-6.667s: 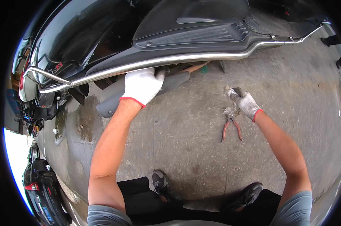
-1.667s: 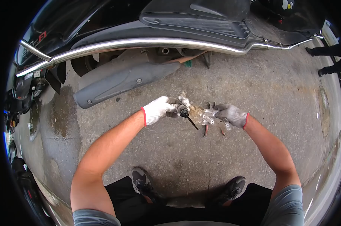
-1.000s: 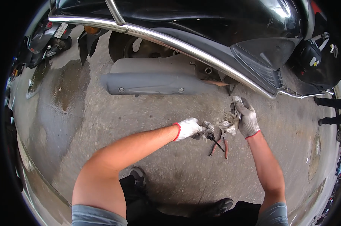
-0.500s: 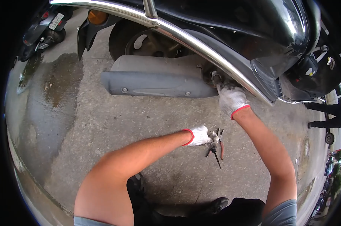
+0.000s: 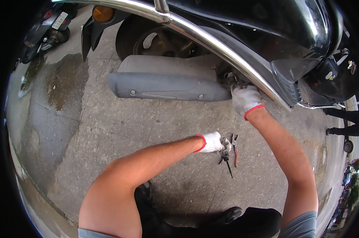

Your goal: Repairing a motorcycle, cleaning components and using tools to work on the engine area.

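My left hand [image 5: 215,142], in a white knitted glove with a red cuff, is closed above the ground. From its soiled fingers a screwdriver [image 5: 228,166] with a dark thin shaft points down toward me. Right beside it, red-handled pliers [image 5: 235,152] show, partly covered by the hand. My right hand [image 5: 245,98], in a matching dirty glove, reaches in under the scooter's chrome bar [image 5: 215,47], at the front end of the grey exhaust muffler [image 5: 167,85]. Its fingers look curled there, but what they grip is hidden in shadow.
The black scooter body [image 5: 266,27] overhangs the work spot, its rear wheel [image 5: 128,43] behind the muffler. An orange turn signal [image 5: 102,13] sticks out at upper left. Another scooter [image 5: 48,33] is parked far left beside wet concrete [image 5: 64,85]. A person's legs [image 5: 346,123] appear at right.
The scooter and muffler sit slightly differently in the picture, as the view has shifted a little. My right hand stays at the muffler's end; my left hand keeps its grip, barely moved.
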Motion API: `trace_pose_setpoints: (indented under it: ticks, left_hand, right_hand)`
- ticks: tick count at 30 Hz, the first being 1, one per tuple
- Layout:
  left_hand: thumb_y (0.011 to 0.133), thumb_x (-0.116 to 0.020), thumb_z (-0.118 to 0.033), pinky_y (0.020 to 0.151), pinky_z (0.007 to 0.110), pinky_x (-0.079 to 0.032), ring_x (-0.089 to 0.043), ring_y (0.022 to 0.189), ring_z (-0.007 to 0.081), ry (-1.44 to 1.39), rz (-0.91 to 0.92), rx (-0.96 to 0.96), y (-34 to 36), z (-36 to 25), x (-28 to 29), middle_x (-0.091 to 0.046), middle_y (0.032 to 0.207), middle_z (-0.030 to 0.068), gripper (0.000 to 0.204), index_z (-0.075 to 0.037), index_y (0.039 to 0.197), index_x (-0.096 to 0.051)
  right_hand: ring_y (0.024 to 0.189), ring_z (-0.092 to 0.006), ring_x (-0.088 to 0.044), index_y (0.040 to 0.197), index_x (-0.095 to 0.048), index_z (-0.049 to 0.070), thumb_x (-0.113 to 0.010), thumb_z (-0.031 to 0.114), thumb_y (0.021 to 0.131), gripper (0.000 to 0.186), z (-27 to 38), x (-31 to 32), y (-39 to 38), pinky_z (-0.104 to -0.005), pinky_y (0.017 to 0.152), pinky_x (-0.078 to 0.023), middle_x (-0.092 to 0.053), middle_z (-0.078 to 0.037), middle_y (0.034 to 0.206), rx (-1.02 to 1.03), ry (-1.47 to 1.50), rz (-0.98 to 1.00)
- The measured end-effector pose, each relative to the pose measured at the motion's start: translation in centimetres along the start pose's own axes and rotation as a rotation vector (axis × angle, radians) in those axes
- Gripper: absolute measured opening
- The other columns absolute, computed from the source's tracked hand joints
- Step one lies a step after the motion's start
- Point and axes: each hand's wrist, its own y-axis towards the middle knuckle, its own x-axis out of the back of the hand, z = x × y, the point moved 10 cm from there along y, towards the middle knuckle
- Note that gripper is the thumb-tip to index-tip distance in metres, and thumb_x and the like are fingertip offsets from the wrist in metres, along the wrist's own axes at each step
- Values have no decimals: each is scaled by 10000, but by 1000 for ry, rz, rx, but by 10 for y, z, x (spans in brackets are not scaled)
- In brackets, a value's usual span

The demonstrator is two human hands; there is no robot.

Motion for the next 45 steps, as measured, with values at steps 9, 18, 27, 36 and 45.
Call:
trace_pose_setpoints:
  ticks: [9, 18, 27, 36, 45]
  left_hand:
    - [834, -592, -140, 624, 303, -405, -475, 672, 116, 12, 20, 50, -7, -11, 1, -597, 723, 3, 197, 5, 935, -679]
    - [839, -599, -110, 637, 291, -403, -463, 698, 92, 40, 28, 57, -22, -25, 9, -569, 744, -27, 155, -6, 921, -681]
    - [842, -596, -116, 705, 297, -431, -511, 764, 108, -1, 30, -26, -23, -38, 4, -625, 793, 13, 189, 17, 949, -677]
    - [839, -601, -123, 718, 297, -434, -511, 769, 103, 4, 41, -3, -19, -24, 4, -649, 810, 15, 210, 9, 981, -684]
    - [856, -603, -150, 768, 284, -441, -516, 784, 98, -1, 60, -5, 2, -5, -5, -672, 833, 30, 209, -1, 977, -686]
  right_hand:
    - [772, -323, -677, 1188, -577, -8, -500, 100, 792, 417, 1, -4, 3, -434, 679, -529, -680, -191, 843, 79, -10, 74]
    - [874, -399, -625, 1212, -581, 145, -487, 303, 924, 342, -34, 12, -34, -490, 794, -497, -641, -233, 933, -99, 492, -131]
    - [820, -382, -644, 1339, -478, 138, -411, 154, 896, 448, -12, 15, -16, -477, 719, -519, -618, -225, 1035, -18, 112, -58]
    - [981, -397, -640, 1280, -517, 13, -433, 96, 858, 437, 1, 23, -7, -519, 852, -499, -659, -232, 1028, 14, 124, -139]
    - [988, -400, -631, 1244, -530, -8, -442, 71, 841, 419, 1, 15, 1, -487, 880, -494, -635, -274, 1052, 43, 123, -45]
